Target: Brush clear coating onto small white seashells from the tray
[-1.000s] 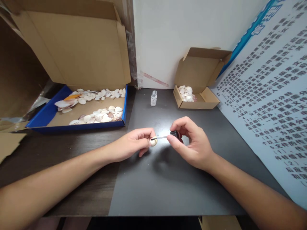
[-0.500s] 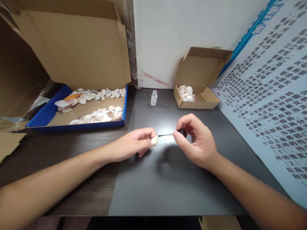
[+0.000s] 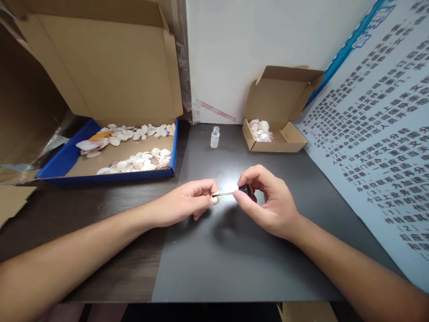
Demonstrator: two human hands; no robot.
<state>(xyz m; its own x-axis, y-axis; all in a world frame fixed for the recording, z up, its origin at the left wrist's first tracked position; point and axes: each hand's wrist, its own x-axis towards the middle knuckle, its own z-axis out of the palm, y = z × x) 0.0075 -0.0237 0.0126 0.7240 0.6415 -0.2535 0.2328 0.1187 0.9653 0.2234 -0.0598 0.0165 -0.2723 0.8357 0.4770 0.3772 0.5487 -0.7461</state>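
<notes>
Left hand [image 3: 194, 199] pinches small rounded cream shell [image 3: 216, 200], seemingly smooth; right hand [image 3: 270, 201] pinches black-capped, dark-tipped brush [image 3: 245, 191] at it.

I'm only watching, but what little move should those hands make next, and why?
Probably a light stroke of the brush along the shell, I'd say: the dark tip appears over the shell's pale surface, the left hand's fingers pinch the shell, and the right hand's fingers hold the brush's black cap.

Shell [image 3: 216, 200] partly hidden by left hand [image 3: 191, 201], bottle label [image 3: 214, 141] illegible
</notes>
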